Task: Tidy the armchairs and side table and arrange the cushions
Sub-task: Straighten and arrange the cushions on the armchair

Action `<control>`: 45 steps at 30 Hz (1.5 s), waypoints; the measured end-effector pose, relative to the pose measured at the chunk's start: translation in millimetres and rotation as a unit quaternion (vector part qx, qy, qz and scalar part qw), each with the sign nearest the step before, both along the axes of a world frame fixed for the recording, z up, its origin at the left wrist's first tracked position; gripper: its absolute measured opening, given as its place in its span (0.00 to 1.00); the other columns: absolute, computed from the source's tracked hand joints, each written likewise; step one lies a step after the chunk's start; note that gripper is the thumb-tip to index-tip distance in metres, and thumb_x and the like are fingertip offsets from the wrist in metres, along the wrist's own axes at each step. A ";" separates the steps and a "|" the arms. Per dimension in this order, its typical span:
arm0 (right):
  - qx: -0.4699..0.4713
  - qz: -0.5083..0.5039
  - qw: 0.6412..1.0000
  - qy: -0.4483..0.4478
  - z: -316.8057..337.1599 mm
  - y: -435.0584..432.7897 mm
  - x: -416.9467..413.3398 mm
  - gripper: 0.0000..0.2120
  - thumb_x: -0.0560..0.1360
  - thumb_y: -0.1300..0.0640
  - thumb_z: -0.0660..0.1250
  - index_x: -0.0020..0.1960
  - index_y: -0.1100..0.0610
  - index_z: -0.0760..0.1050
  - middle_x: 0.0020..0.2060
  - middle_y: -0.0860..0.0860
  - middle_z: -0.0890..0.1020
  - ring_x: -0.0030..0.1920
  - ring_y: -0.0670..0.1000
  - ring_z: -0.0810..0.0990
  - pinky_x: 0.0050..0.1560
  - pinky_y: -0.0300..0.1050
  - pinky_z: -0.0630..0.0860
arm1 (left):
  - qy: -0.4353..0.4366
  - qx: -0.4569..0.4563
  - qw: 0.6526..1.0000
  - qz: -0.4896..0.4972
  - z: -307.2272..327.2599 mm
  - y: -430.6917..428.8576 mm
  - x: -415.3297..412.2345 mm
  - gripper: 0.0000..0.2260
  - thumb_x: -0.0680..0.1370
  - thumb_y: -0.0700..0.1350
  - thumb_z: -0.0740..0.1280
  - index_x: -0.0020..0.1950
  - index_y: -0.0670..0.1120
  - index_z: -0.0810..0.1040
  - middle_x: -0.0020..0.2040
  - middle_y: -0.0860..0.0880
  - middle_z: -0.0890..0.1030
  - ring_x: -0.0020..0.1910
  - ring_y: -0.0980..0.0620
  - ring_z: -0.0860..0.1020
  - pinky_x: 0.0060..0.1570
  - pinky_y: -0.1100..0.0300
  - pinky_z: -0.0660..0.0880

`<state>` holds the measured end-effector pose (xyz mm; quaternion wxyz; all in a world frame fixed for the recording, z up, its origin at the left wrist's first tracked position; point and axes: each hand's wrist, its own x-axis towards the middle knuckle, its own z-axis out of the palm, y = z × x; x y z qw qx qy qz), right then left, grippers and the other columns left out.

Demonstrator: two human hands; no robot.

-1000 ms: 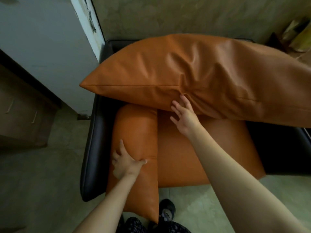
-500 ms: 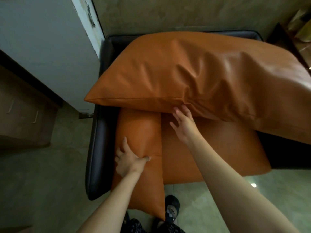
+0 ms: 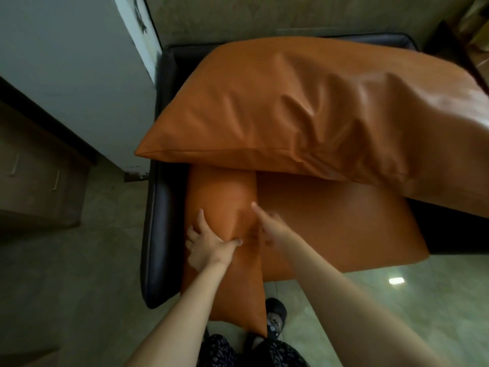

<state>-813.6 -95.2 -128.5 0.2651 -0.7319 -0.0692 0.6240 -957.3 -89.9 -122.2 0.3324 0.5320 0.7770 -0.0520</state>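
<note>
Narrow orange leather cushion [image 3: 221,194]: left hand [image 3: 209,247] pinches it; right hand [image 3: 267,226] blurred, can't tell. Grip w/ both b4 lifting.

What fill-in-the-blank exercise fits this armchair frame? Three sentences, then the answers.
1. The left hand grips the narrow cushion, whose colour is ____.
2. The frame of the armchair is ____.
3. The large cushion lies ____ the seat cushion.

Missing words: orange; black; on top of.
</note>
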 end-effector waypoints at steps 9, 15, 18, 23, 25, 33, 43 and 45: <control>-0.010 -0.015 1.000 0.026 -16.9 -29.1 -36.8 0.44 0.73 0.37 0.66 0.78 0.55 0.48 0.74 0.55 0.62 0.72 0.59 0.65 0.70 0.54 0.64 | -0.007 0.010 1.000 0.012 -1.1 -1.9 -0.6 0.54 0.60 0.66 0.76 0.75 0.61 0.45 0.75 0.47 0.58 0.70 0.42 0.65 0.53 0.47 0.72; -0.051 -0.060 0.994 0.077 -14.1 -32.3 -43.6 0.50 0.61 0.33 0.75 0.75 0.54 0.61 0.69 0.54 0.70 0.66 0.58 0.71 0.63 0.54 0.71 | -0.032 0.021 0.999 0.018 -2.0 0.4 -10.8 0.52 0.61 0.63 0.77 0.75 0.61 0.47 0.74 0.46 0.61 0.68 0.41 0.67 0.54 0.46 0.72; -0.033 -0.098 0.992 0.073 -10.3 -35.6 -52.0 0.48 0.62 0.37 0.76 0.74 0.54 0.61 0.68 0.54 0.72 0.63 0.58 0.73 0.59 0.55 0.73 | -0.068 0.024 0.997 0.030 -2.6 2.9 -21.0 0.51 0.62 0.62 0.77 0.75 0.62 0.49 0.73 0.47 0.62 0.67 0.42 0.69 0.56 0.45 0.73; -0.003 -0.147 0.989 0.002 -0.8 -35.5 -69.9 0.47 0.59 0.34 0.75 0.72 0.50 0.63 0.65 0.52 0.73 0.61 0.58 0.74 0.62 0.60 0.73 | -0.173 0.026 0.981 0.087 0.4 10.2 -36.0 0.47 0.61 0.60 0.78 0.73 0.64 0.54 0.72 0.48 0.65 0.64 0.41 0.71 0.57 0.45 0.72; 0.002 -0.117 0.991 -0.061 7.3 -35.0 -79.6 0.50 0.53 0.28 0.71 0.70 0.47 0.64 0.64 0.51 0.73 0.63 0.57 0.73 0.63 0.60 0.72 | -0.249 0.018 0.960 0.128 0.6 11.6 -45.8 0.47 0.59 0.59 0.79 0.71 0.66 0.56 0.71 0.50 0.66 0.65 0.42 0.71 0.60 0.43 0.72; 0.063 0.105 0.904 -0.409 43.8 -44.9 -96.9 0.28 0.71 0.43 0.69 0.67 0.51 0.68 0.61 0.52 0.71 0.65 0.56 0.66 0.64 0.52 0.61 | -0.463 -0.133 0.816 0.318 -10.7 -24.7 -63.7 0.39 0.66 0.52 0.76 0.72 0.62 0.60 0.67 0.49 0.73 0.58 0.44 0.76 0.52 0.42 0.77; 0.080 0.083 0.945 -0.307 9.6 -62.2 -90.0 0.24 0.65 0.39 0.74 0.51 0.47 0.68 0.50 0.47 0.70 0.58 0.53 0.68 0.60 0.52 0.67 | -0.395 -0.152 0.881 0.209 -12.4 -9.1 -77.0 0.57 0.55 0.66 0.76 0.78 0.56 0.52 0.71 0.48 0.70 0.65 0.44 0.73 0.63 0.43 0.72; 0.072 0.078 0.946 -0.305 6.2 -59.8 -88.8 0.27 0.64 0.38 0.74 0.56 0.47 0.66 0.56 0.48 0.68 0.64 0.55 0.65 0.65 0.58 0.64 | -0.383 -0.159 0.887 0.202 -11.2 -8.1 -71.7 0.57 0.58 0.64 0.77 0.78 0.55 0.47 0.72 0.45 0.68 0.66 0.43 0.72 0.63 0.43 0.72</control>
